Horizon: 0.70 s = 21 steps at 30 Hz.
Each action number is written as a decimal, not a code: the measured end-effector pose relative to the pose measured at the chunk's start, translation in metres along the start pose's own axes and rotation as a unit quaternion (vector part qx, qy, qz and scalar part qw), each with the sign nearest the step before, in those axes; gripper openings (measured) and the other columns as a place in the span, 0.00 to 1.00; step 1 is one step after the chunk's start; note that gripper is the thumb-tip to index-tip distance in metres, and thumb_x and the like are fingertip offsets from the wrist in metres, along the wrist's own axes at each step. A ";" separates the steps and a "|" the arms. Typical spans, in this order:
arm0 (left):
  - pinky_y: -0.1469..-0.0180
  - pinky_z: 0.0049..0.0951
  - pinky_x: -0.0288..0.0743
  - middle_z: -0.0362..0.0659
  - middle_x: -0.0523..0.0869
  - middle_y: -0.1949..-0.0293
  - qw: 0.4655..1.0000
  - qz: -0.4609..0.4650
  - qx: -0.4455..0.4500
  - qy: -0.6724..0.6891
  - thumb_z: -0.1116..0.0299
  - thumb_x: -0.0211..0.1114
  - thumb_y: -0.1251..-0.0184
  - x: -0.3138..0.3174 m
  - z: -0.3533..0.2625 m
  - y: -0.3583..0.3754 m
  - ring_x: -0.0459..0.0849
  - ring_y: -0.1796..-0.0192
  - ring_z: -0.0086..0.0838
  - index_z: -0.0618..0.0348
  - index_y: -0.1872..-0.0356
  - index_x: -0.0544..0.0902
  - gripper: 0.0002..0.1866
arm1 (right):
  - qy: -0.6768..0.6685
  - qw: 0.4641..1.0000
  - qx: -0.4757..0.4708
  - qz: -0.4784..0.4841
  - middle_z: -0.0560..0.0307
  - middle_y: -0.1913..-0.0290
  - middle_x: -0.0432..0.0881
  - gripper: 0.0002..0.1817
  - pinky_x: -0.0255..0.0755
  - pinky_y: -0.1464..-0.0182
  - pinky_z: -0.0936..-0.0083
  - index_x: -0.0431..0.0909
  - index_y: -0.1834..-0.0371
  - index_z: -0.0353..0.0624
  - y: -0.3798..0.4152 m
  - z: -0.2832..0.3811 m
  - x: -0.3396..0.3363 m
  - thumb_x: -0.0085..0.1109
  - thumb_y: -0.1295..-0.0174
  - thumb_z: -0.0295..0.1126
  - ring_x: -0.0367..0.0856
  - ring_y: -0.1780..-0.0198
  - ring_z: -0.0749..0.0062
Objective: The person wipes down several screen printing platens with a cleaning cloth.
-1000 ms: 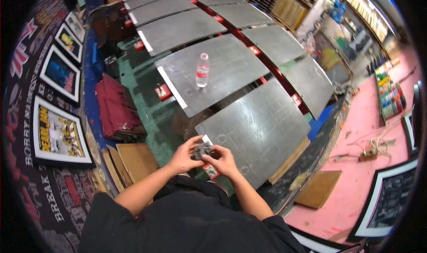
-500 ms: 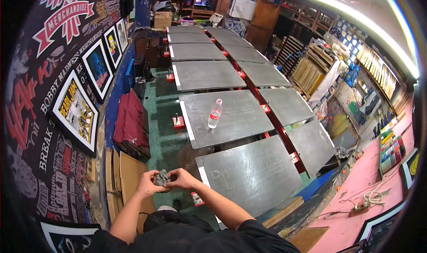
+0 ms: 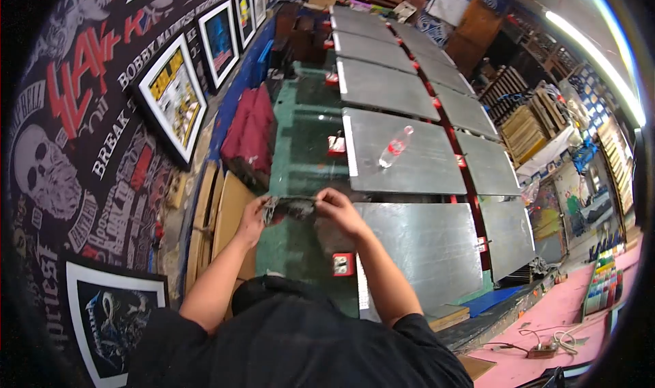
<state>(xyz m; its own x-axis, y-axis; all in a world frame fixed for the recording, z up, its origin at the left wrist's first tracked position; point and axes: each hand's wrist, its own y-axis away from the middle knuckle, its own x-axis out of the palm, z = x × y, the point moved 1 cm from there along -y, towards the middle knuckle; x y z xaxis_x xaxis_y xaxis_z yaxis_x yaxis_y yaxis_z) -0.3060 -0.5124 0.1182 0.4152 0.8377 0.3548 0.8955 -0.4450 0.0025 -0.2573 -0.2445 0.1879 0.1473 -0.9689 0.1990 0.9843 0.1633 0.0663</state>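
My left hand point(image 3: 254, 219) and my right hand point(image 3: 336, 209) hold a dark grey rag point(image 3: 290, 207) stretched flat between them, one hand pinching each end. The rag hangs in the air over the green floor, just left of the nearest grey metal table point(image 3: 423, 248). My black sleeves and torso fill the bottom of the view.
Two rows of grey metal tables run into the distance; one point(image 3: 402, 153) carries a plastic water bottle point(image 3: 394, 147). Red brackets point(image 3: 342, 264) sit at table corners. Cardboard sheets point(image 3: 228, 214) and a dark red bundle point(image 3: 249, 132) lean by the poster-covered left wall. Pink floor with cables lies right.
The rag was a crumpled ball held between both hands; now my hands have pulled apart and spread it out. The view has swung left toward the wall.
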 end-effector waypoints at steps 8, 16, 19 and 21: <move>0.44 0.30 0.82 0.36 0.86 0.52 0.999 -0.018 0.005 -0.047 0.66 0.67 0.21 0.026 -0.053 -0.023 0.84 0.47 0.24 0.58 0.43 0.78 0.13 | 0.167 0.980 0.049 -0.096 0.65 0.52 0.80 0.10 0.81 0.41 0.66 0.73 0.43 0.45 -0.044 -0.023 0.017 0.57 0.24 0.27 0.82 0.49 0.75; 0.46 0.29 0.77 0.40 0.87 0.54 0.966 0.025 0.031 -0.256 0.66 0.75 0.28 0.001 -0.071 -0.063 0.81 0.51 0.19 0.60 0.50 0.80 0.15 | 0.222 0.967 -0.095 -0.083 0.50 0.44 0.87 0.26 0.81 0.38 0.69 0.77 0.37 0.33 -0.058 0.008 0.085 0.74 0.38 0.22 0.88 0.42 0.65; 0.43 0.28 0.77 0.39 0.86 0.49 0.976 0.078 0.004 -0.202 0.71 0.72 0.28 0.001 -0.082 -0.057 0.82 0.48 0.20 0.63 0.43 0.80 0.17 | 0.044 0.994 -0.070 -0.069 0.59 0.53 0.91 0.16 0.82 0.43 0.73 0.83 0.48 0.32 -0.072 -0.021 0.079 0.75 0.35 0.26 0.88 0.48 0.77; 0.39 0.26 0.76 0.38 0.85 0.45 0.983 0.172 -0.047 -0.052 0.72 0.70 0.27 -0.004 -0.077 -0.057 0.82 0.44 0.20 0.67 0.33 0.76 0.25 | 0.043 0.995 -0.049 -0.070 0.59 0.53 0.91 0.15 0.81 0.44 0.74 0.84 0.47 0.32 -0.068 -0.027 0.073 0.75 0.35 0.26 0.87 0.49 0.78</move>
<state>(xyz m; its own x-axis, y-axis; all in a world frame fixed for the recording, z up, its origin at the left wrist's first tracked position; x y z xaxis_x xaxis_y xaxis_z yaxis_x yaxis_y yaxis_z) -0.3707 -0.5146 0.1886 0.7096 0.6577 0.2528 0.6824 -0.7308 -0.0140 -0.3112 -0.3315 0.1718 0.0106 -0.9938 0.1104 0.9999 0.0096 -0.0095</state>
